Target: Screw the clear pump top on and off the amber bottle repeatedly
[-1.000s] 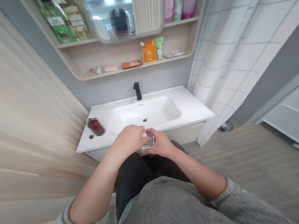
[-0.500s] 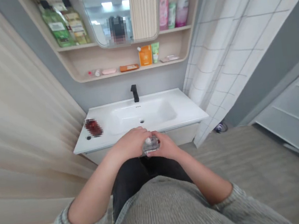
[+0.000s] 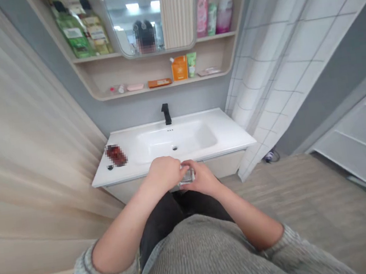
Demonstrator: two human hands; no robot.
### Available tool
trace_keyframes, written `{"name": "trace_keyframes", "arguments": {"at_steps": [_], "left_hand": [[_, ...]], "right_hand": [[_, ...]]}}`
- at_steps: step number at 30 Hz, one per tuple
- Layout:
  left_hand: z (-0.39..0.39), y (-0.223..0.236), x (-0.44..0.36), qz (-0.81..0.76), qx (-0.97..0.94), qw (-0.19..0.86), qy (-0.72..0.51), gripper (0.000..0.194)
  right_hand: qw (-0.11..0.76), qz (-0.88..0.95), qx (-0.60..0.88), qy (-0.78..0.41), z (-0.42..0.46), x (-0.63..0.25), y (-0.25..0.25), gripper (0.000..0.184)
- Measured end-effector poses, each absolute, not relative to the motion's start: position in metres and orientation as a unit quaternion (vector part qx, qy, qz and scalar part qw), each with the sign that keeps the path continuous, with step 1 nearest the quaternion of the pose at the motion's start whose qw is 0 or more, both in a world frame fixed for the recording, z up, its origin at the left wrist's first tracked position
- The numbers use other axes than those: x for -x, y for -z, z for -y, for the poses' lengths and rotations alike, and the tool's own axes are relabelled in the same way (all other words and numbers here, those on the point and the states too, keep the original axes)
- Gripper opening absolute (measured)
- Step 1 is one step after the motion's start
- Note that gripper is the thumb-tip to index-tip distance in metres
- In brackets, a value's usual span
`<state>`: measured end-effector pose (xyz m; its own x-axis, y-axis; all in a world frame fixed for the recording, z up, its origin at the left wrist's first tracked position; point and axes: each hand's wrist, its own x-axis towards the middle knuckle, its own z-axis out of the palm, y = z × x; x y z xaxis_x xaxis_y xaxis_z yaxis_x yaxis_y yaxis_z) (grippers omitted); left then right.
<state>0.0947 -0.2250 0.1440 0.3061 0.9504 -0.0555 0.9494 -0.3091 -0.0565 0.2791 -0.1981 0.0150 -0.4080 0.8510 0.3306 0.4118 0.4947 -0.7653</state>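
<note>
A small, clear, squarish bottle point(image 3: 187, 176) is held low in front of my body, just off the front edge of the sink counter. My right hand point(image 3: 202, 178) wraps round it from the right side, thumb and fingers closed on its body. From the left, my left hand point(image 3: 165, 173) is bent over the top, its fingers closed at the upper end and hiding that part. What exactly the left fingertips pinch is hidden. On the counter's left end lies a pixelated reddish-brown thing point(image 3: 116, 155), beside a small dark round piece point(image 3: 110, 167).
Ahead is a white sink point(image 3: 183, 139) with a black faucet point(image 3: 166, 114). Above hangs a shelf unit point(image 3: 145, 54) with a mirror, bottles, an orange pouch point(image 3: 180, 68) and a green tube point(image 3: 192, 65). Curtains point(image 3: 263, 77) flank the sink; grey floor lies to the right.
My left hand has turned further over the bottle's top and covers more of it, including a whitish round part that showed before. The right hand keeps its hold. The view has shifted slightly.
</note>
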Motion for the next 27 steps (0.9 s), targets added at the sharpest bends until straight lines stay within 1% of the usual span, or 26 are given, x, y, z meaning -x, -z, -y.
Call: {"name": "trace_keyframes", "arguments": {"at_steps": [3,8,10,12,15,17,22,23,26,27], "left_hand": [[0.223,-0.140,-0.102,0.627,0.777,-0.004,-0.058,0.059],[0.221,-0.145,-0.099,0.619,0.781,-0.034,-0.070,0.056],[0.222,-0.146,-0.094,0.612,0.790,-0.021,-0.039,0.050],[0.222,-0.146,-0.090,0.581,0.814,-0.018,-0.003,0.040],[0.219,-0.145,-0.086,0.535,0.844,-0.042,0.012,0.031],[0.215,-0.144,-0.088,0.543,0.838,-0.056,0.002,0.033],[0.206,-0.136,-0.099,0.602,0.797,-0.043,-0.041,0.048],[0.205,-0.134,-0.098,0.597,0.800,-0.045,-0.044,0.046],[0.202,-0.129,-0.089,0.523,0.848,-0.081,-0.027,0.028],[0.202,-0.128,-0.085,0.493,0.865,-0.092,-0.014,0.029]], "right_hand": [[0.364,0.784,0.413,-0.288,0.199,-0.277,-0.010,0.075],[0.365,0.785,0.410,-0.289,0.196,-0.278,-0.004,0.080],[0.368,0.782,0.411,-0.289,0.194,-0.279,-0.004,0.080],[0.373,0.779,0.409,-0.295,0.191,-0.280,-0.005,0.078],[0.381,0.775,0.405,-0.301,0.187,-0.281,-0.007,0.077],[0.380,0.776,0.404,-0.302,0.186,-0.281,-0.007,0.079],[0.361,0.778,0.410,-0.312,0.186,-0.280,-0.004,0.081],[0.359,0.778,0.410,-0.313,0.186,-0.280,-0.003,0.081],[0.355,0.775,0.413,-0.320,0.183,-0.281,0.001,0.077],[0.355,0.773,0.415,-0.323,0.182,-0.281,0.001,0.075]]}}
